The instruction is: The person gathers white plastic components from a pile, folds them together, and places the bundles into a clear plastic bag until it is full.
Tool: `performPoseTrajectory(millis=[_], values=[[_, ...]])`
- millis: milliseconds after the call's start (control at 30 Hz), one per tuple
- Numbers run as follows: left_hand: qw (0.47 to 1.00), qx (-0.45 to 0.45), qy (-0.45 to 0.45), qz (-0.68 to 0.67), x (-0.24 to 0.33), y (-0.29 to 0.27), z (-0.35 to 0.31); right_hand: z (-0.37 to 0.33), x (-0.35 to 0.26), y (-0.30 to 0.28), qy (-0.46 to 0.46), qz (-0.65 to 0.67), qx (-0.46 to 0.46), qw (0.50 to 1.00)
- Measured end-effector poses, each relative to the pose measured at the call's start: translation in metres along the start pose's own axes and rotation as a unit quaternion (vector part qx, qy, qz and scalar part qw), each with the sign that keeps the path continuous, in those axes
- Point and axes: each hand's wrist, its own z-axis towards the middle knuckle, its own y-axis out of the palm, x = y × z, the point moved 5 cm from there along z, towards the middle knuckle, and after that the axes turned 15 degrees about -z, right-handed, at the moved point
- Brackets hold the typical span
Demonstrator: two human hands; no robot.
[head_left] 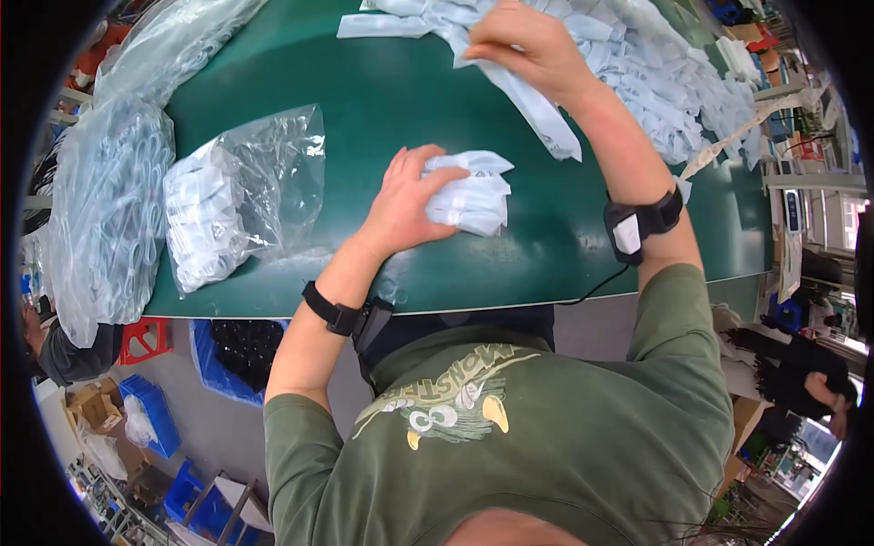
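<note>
My left hand (399,202) is closed round the left side of a small bundle of pale bluish-white packets (481,202), which rests on the green table (364,264). Up at the far side, my right hand (533,50) pinches a long, flat pale packet (535,111) with thumb and fingers. That packet slants down toward the bundle, and its upper end is hidden at the fingers. Beside and behind the right hand spreads a big loose pile of similar packets (651,100). Another flat packet (387,25) sticks out to the left of the pile.
Left on the table lies a clear plastic bag (287,173) partly filled with packets. Beyond it, a large clear bag of looped pale blue cords (114,196) hangs over the left edge. A blue-lined container of black pieces (241,355) and a red stool (144,341) stand below.
</note>
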Motion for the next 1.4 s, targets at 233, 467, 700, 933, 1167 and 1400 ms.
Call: performPoseTrajectory(millis=[233,467,700,933,1167,1400], values=[[1.000,0.013,0.003,-0.025,0.000,0.001,-0.004,-0.044,-0.029,0.115,0.024,0.081,-0.168,0.982],[0.984,0.146,0.033,0.095,0.007,-0.001,-0.003,-0.123,-0.002,0.120,0.142,0.069,-0.258,0.953],[0.996,0.066,-0.043,0.042,-0.021,-0.004,0.000,-0.107,-0.086,0.086,0.029,-0.126,-0.367,0.921],[0.994,0.083,-0.039,0.066,-0.007,-0.004,-0.004,-0.112,-0.090,0.090,0.085,-0.165,-0.397,0.899],[0.899,0.425,-0.086,-0.063,0.047,-0.048,-0.140,-0.091,-0.065,0.095,0.132,-0.023,-0.416,0.899],[0.719,0.650,-0.194,-0.152,-0.030,-0.080,-0.172,0.043,-0.141,0.141,0.015,-0.050,-0.519,0.853]])
